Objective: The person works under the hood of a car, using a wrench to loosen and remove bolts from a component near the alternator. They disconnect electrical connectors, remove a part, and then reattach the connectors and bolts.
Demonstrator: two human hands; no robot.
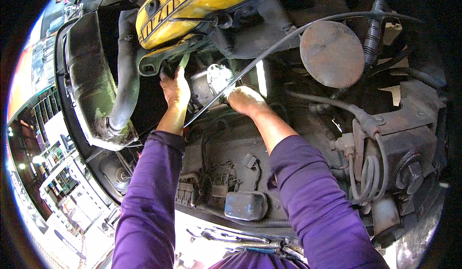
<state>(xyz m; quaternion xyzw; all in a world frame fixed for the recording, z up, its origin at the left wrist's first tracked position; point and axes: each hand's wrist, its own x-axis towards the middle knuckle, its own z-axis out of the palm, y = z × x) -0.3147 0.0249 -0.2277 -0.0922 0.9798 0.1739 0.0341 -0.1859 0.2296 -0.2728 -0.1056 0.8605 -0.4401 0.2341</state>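
My left hand reaches up beneath a yellow engine cover, beside a dark bracket. Its visible fingers stretch upward and apart, the tips partly lost in shadow. Between my hands sits a silver, rounded metal engine part, brightly lit on its right side. My right hand is against the right end of that part, its fingers curled inward and mostly hidden. Whatever they grip cannot be made out. A thin black cable runs diagonally in front of the part, passing close to my right hand.
A thick grey hose joins a radiator-like tank at left. On the right are a round rusty disc, a coiled cable and a heavy bracket. Below my hands lie a loose connector and a dark box.
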